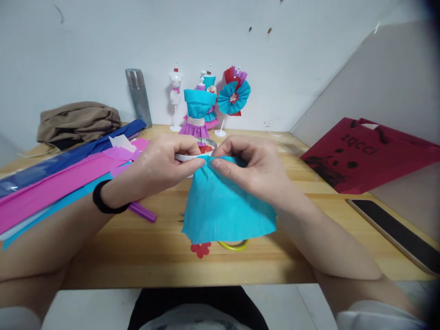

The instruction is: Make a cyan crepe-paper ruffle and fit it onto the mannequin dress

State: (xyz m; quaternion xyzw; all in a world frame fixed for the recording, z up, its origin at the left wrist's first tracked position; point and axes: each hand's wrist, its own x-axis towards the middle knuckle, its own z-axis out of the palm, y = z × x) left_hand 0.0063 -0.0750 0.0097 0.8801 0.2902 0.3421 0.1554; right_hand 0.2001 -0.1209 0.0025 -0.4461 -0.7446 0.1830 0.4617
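Note:
A sheet of blue crepe paper (230,206) hangs between my hands, its top edge gathered into small folds and its lower edge flared. My left hand (168,158) pinches the left end of that gathered edge, together with a white strip (185,157). Beside it my right hand (249,167) is closed on the same top edge, thumb in front. Below the paper, a red paper flower (200,250) lies on the table. Part of a yellow ring-shaped handle (235,246) shows under the hem; the rest is hidden.
Small mannequins in paper dresses (200,107) stand at the back, near a bare white mannequin (175,96) and a grey bottle (138,98). Pink crepe paper (68,183) and brown cloth (79,121) lie left. A red bag (364,156) and a phone (395,233) are right.

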